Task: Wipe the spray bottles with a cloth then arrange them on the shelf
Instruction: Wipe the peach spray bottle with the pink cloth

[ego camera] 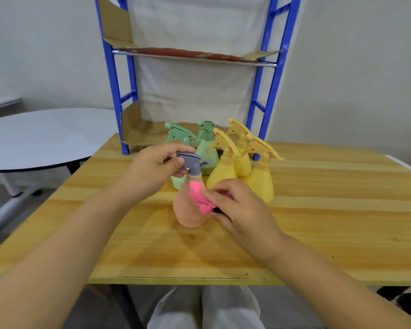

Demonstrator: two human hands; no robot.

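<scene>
Our left hand (156,162) gripped the peach bottle (188,211) by its sprayer; our right hand (239,206) pinched the cloth (199,198) against it; shelf (114,91) unfilled.

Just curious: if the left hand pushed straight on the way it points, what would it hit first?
The left hand grips the grey spray head of the peach bottle; beyond it, probably a green bottle, though depth is unclear.

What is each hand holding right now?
Left hand: closed, grip on the grey trigger head of the peach bottle.
Right hand: closed, pinching the pink cloth against that bottle's side.
</scene>
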